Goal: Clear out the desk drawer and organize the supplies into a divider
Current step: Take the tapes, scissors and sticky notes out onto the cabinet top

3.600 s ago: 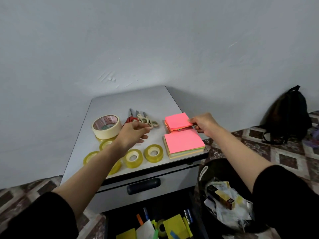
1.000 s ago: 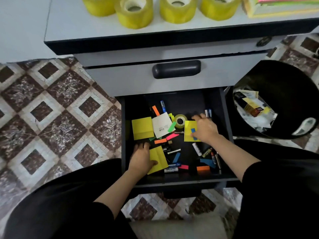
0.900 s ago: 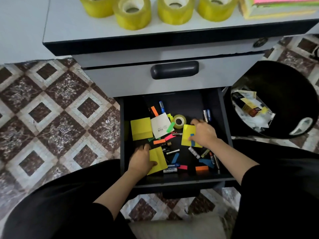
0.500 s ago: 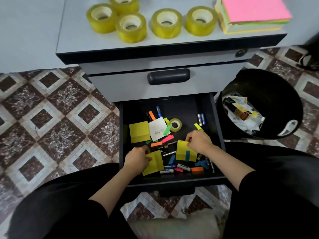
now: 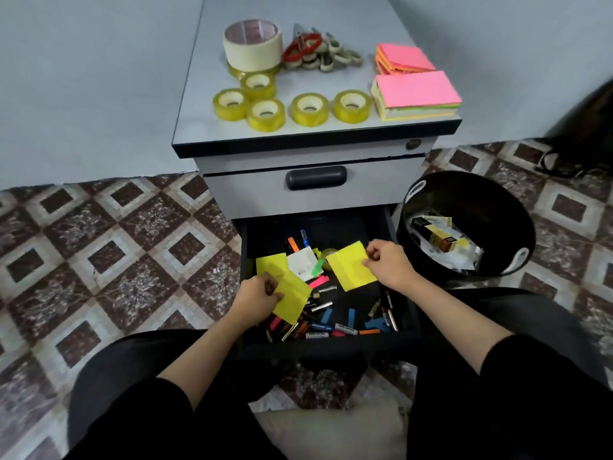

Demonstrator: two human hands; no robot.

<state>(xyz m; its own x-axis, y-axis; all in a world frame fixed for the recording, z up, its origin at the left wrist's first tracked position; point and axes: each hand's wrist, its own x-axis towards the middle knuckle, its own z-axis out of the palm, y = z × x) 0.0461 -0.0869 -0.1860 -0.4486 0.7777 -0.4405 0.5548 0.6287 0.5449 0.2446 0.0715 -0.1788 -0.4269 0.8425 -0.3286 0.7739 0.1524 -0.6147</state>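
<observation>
Nearest me, the left hand (image 5: 257, 295) is pinching one yellow pad (image 5: 293, 298) and the right hand (image 5: 386, 265) is pinching a second yellow pad (image 5: 351, 265), each turned cornerwise with a corner pointing back at the person. Both pads are riding above the open drawer (image 5: 345, 227), lifted off the clutter they were lying in a moment ago. The drawer is holding batteries (image 5: 321, 306) and coloured flags, the black bin (image 5: 464, 194) is holding paper scraps, and tape rolls (image 5: 310, 109) are sitting farther back on the bench (image 5: 365, 21).
</observation>
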